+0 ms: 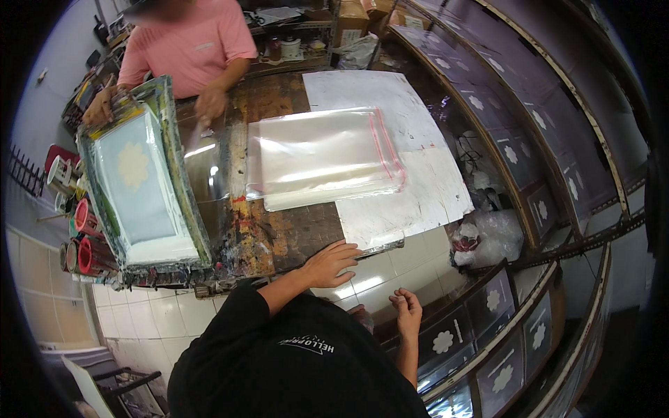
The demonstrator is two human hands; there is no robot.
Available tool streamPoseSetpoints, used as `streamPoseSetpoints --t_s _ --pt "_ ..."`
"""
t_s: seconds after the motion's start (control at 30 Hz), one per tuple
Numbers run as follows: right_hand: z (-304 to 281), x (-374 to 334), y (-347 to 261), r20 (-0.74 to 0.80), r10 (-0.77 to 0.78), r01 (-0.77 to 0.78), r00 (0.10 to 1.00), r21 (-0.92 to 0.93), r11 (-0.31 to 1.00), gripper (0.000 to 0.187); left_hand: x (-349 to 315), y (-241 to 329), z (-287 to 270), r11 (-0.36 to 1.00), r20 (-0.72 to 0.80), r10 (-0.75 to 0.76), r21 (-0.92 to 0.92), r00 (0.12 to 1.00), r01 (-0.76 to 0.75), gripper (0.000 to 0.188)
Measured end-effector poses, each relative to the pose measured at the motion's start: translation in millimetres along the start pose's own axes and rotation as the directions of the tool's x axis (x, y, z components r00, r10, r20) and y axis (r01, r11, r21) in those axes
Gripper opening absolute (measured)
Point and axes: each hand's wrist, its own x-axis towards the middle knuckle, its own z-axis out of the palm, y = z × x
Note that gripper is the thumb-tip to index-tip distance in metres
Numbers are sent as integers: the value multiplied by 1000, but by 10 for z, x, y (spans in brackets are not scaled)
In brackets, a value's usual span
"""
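Your left hand (332, 265) lies fingers apart on the table (306, 233) edge, perhaps for support; your right hand (408, 311) curls, its grip unclear. Clear bags (327, 160) sit stacked upper centre, probably for easy reach.

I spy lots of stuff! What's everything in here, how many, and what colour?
Table: one, stained brown, centre
Screen frame: one, green-edged, pale middle, table's left
Plastic sheets: stack, uncountable, clear with red lines, mid-table
White sheeting: pieces unclear, white, table's right
Red pots: two, red, far left
Boxes: several, brown, top
Plastic bundle: one, clear, right of table
Racks: several, brownish, right
Flower prints: many, white, on racks
Floor tiles: many, white, below
Co-worker: one, pink shirt, across table
Own shirt: one, black, bottom
Left hand: one, bare, table's near edge
Right hand: one, bare, near lower rack
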Motion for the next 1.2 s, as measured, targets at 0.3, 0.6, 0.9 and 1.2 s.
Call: streamPoseSetpoints --t_s 0.3,0.6,0.9,1.2 --pt "14 162 -34 50 -2 3 999 -20 1000 30 227 457 -951 905 -416 -136 316 899 283 53" --pt "107 -15 15 97 80 -78 992 -25 997 29 103 -458 -1013 584 -200 -339 721 919 373 57" --pt "319 33 -874 335 -29 -164 942 534 830 59 547 633 -546 848 -66 -72 522 995 96 47" --pt "-2 427 -1097 30 -19 9 999 299 954 29 855 1452 66 912 261 159 331 952 -243 55"
